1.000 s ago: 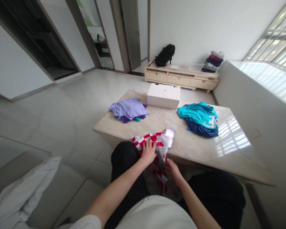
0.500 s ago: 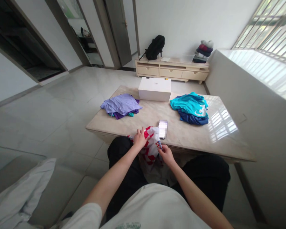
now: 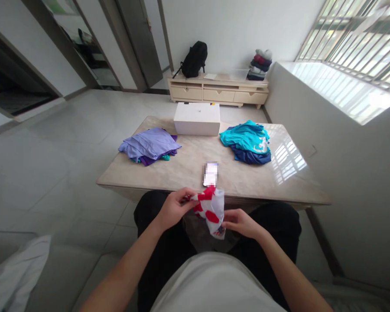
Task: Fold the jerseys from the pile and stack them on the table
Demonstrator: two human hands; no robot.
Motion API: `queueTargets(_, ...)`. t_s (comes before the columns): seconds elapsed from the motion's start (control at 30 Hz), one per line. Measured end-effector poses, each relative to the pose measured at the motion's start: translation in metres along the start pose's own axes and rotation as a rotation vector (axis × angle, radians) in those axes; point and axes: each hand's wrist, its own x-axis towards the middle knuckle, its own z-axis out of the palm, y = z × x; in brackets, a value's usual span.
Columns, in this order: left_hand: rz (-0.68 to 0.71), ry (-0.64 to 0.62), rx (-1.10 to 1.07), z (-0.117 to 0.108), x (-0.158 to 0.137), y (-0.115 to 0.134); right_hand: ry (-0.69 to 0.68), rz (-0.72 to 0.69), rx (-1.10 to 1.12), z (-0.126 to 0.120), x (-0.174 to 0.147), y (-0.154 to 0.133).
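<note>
Red-and-white checkered garment (image 3: 212,216) hangs bunched between the two hands, above the black trousers (image 3: 279,225) and by the near edge of the marble-patterned table (image 3: 143,177). Left hand (image 3: 175,210) pinches its left side; right hand (image 3: 242,222) has fingertips narrow at the lower right edge, but whether they grip I cannot tell. Light, even tension from both sides would probably open the crumpled middle best, clear of the phone (image 3: 210,174) just beyond. Farther off lie lavender (image 3: 149,143) and turquoise (image 3: 247,135) garments, then a white box (image 3: 197,119).
</note>
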Motion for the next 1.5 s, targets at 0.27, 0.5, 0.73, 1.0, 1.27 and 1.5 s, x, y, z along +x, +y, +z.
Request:
queueTargets(0.27,0.036,-0.097,-0.044,0.012,-0.022,0.049,-0.153,-0.105,0.148,0.029,-0.009,-0.059)
queueTargets(0.5,0.051,0.178,0.022,0.013,-0.021,0.046,0.042,-0.017,0.013,0.050,-0.023,-0.047)
queueTargets(0.73,0.124,0.491,-0.252,-0.009,-0.014,0.049,0.716,-0.323,0.057,0.014,-0.026,-0.053)
queueTargets(1.0,-0.281,-0.507,-0.273,-0.014,-0.056,0.068,0.715,-0.403,0.085,0.001,-0.083,-0.030)
queueTargets(1.27,-0.179,-1.139,-0.318,0.006,-0.061,0.057,-0.001,0.331,0.142,0.019,-0.099,0.003)
queueTargets(1.5,-0.097,-1.183,-0.103,0.001,-0.057,0.057,-0.342,0.278,-0.154,0.009,-0.075,-0.018)
